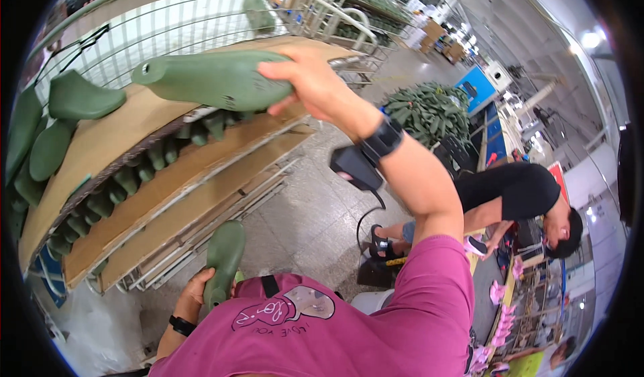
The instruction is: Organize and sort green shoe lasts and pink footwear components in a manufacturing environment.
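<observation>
My right hand (305, 85) is closed round the wide end of a green shoe last (215, 78). The last lies level above the top board (127, 125) of a shelf rack, its narrower end with a small hole pointing left. Whether it touches the board I cannot tell. Low by my body, my left hand (194, 287) grips a second green shoe last (227, 249), which stands roughly upright. Several more green shoe lasts (84, 96) rest at the left end of the top board.
Under the top board, a lower shelf (168, 172) carries a row of green lasts. Wire mesh (194, 25) borders the rack's far side. A heap of green lasts (429, 112) stands beyond. To the right, a person in black (506, 189) bends over a bench with pink shoes (503, 323).
</observation>
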Tool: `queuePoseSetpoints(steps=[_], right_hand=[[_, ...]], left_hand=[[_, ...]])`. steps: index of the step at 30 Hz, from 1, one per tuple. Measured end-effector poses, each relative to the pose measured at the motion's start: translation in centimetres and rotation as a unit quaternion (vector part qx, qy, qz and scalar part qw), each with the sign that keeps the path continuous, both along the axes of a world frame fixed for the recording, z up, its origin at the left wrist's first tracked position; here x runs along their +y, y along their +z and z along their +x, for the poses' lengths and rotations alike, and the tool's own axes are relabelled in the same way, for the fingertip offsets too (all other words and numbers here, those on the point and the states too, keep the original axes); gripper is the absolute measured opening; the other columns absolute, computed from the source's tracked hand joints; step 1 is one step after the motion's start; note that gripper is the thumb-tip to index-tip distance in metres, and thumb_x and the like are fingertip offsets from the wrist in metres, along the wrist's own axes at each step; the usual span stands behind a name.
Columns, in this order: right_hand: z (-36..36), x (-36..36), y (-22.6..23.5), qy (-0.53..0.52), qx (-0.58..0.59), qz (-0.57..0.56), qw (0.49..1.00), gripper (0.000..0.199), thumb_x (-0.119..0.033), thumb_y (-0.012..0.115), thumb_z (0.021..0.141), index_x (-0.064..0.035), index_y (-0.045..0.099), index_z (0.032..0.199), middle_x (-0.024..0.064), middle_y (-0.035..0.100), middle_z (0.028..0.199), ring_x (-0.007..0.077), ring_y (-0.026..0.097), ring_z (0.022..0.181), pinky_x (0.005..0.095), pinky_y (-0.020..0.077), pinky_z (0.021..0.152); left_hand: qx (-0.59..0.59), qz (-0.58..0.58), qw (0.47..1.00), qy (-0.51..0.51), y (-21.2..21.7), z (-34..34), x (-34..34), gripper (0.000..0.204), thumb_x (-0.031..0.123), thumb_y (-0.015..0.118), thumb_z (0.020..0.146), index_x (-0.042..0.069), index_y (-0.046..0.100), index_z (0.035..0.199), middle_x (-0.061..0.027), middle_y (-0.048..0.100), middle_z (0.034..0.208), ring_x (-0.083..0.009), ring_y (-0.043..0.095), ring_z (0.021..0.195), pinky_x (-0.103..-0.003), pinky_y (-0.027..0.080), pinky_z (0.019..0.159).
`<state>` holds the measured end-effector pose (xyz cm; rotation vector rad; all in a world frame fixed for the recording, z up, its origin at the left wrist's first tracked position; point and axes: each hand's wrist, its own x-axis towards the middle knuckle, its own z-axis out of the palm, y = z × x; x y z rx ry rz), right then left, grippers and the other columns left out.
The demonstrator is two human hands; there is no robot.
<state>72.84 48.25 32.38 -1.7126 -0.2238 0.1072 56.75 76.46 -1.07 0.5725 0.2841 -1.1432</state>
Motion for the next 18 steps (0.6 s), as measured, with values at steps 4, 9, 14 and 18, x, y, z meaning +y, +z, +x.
queuePoseSetpoints(steps=[4,9,14,18], right_hand=[[-10.2,-9.6,-2.5,-0.104,-0.001,0.072,0.992,0.035,-0.020,0.064,0.079,0.0052,0.056,0.102,0.0138,0.061,0.089,0.0212,0.062,0.074,0.0323,0.0539,0.049],[-26.8,-18.4,-10.3,-0.275,0.026,0.140,0.951,0.031,-0.020,0.063,0.080,0.0052,0.056,0.098,0.0120,0.061,0.083,0.0194,0.061,0.068,0.0300,0.0500,0.047],[-43.1,-23.7,-18.6,-0.487,0.112,0.192,0.845,0.028,-0.016,0.064,0.078,0.0033,0.058,0.096,0.0090,0.061,0.082,0.0166,0.060,0.066,0.0289,0.0492,0.043],[-51.9,-23.0,-22.3,-0.609,0.147,0.162,0.763,0.032,-0.018,0.063,0.078,0.0089,0.057,0.093,0.0112,0.059,0.078,0.0175,0.057,0.062,0.0267,0.0496,0.045]], left_hand=[[-0.027,0.003,0.998,-0.064,-0.8,0.9,-3.6,0.056,0.037,0.064,0.076,-0.004,0.050,0.111,-0.0217,0.060,0.092,-0.0320,0.063,0.078,-0.043,0.054,0.070],[-0.052,0.034,0.987,-0.148,0.2,0.9,-10.1,0.058,0.041,0.061,0.077,-0.003,0.049,0.112,-0.0215,0.059,0.095,-0.0323,0.062,0.082,-0.043,0.052,0.072],[-0.087,0.004,0.951,-0.296,0.1,0.2,-21.0,0.059,0.044,0.057,0.079,-0.003,0.047,0.114,-0.0214,0.060,0.091,-0.0326,0.062,0.078,-0.044,0.052,0.069],[-0.051,0.024,0.937,-0.344,1.4,-3.0,-28.0,0.057,0.045,0.054,0.081,-0.001,0.048,0.113,-0.0208,0.060,0.089,-0.0321,0.062,0.074,-0.043,0.052,0.065]])
